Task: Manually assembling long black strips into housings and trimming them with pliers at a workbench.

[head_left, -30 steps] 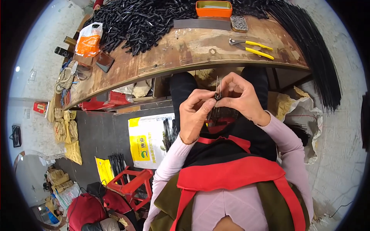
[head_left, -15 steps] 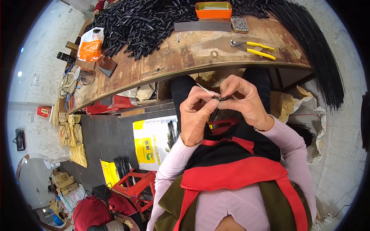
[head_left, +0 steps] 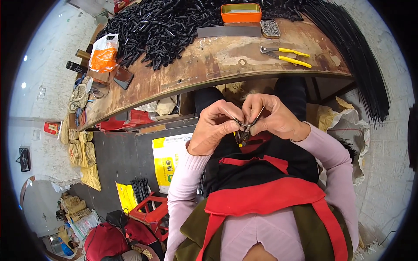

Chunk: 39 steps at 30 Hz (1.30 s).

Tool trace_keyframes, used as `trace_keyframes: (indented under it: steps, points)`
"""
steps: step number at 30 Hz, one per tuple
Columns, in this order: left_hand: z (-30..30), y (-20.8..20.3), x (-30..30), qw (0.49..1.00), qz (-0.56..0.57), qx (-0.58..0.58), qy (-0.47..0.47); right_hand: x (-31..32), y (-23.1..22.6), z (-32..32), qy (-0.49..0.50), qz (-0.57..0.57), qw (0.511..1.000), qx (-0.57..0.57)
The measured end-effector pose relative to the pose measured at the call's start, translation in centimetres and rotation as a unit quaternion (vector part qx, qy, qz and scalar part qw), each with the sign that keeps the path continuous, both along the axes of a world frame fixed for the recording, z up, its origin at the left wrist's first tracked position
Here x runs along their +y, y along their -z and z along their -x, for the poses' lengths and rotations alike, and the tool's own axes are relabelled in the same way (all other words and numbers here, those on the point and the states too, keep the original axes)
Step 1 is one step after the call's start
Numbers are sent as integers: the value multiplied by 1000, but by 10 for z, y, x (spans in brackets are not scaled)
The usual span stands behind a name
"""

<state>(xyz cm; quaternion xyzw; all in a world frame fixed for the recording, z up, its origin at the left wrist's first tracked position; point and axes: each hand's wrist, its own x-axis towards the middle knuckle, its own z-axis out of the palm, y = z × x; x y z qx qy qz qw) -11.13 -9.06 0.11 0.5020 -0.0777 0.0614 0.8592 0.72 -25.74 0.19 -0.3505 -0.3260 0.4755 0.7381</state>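
Observation:
Over my lap, below the table's front edge, my left hand and my right hand are close together, thumbs and fingers pinched. Between the fingertips hangs a small bundle of dark, thin pieces; its exact kind is too small to make out. A thin pale wire-like strand slants along the left fingers. Another thin strand stands up beside the right fingertips. The fingers hide where the strands meet the bundle.
On the wooden table lie pliers with yellow handles, a grey strip, a tin of small metal bits, an orange box and heaped black tubes. Long black rods overhang its right end. A red stool stands lower left.
My left hand has shifted slightly left and down, tilting outward. The pale strand has come lower, and a strand now shows at the right fingertips. More of the dark bundle is visible.

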Motion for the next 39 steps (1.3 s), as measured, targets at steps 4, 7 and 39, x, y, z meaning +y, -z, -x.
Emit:
trace_keyframes:
  steps: [4, 7, 39]
  points:
    - [-6, 0, -2, 999, 28, -15, 10, 4, 9, -7, -37, -21, 996, 75]
    - [-9, -8, -4, 999, 31, 14, -36, 5, 2, -5, 50, -30, 998, 7]
    - [-72, 8, 6, 979, -146, 142, -26, 31, 34, -368, 357, 172, 580, -712]
